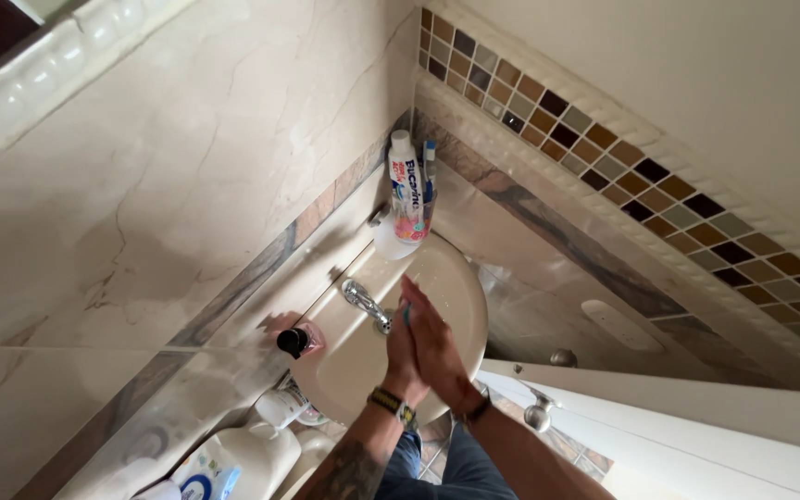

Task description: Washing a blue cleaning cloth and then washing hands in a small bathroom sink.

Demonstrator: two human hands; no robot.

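Note:
My left hand (pixel 398 359) and my right hand (pixel 439 344) are pressed together, palm against palm, over the white basin (pixel 460 278). They are just right of the chrome tap (pixel 363 301). The right hand lies flat on top and hides most of the left. A small blue-green spot shows at the fingertips; I cannot tell what it is. The left wrist wears a dark and yellow band, the right wrist a dark bracelet.
A cup (pixel 391 243) on the basin's rim holds a toothpaste tube (pixel 406 190) and a toothbrush (pixel 429 162). A pink soap dispenser (pixel 296 341) with a black pump stands near the tap. White bottles (pixel 243 454) stand below. A white door with a round knob (pixel 539 417) is close on the right.

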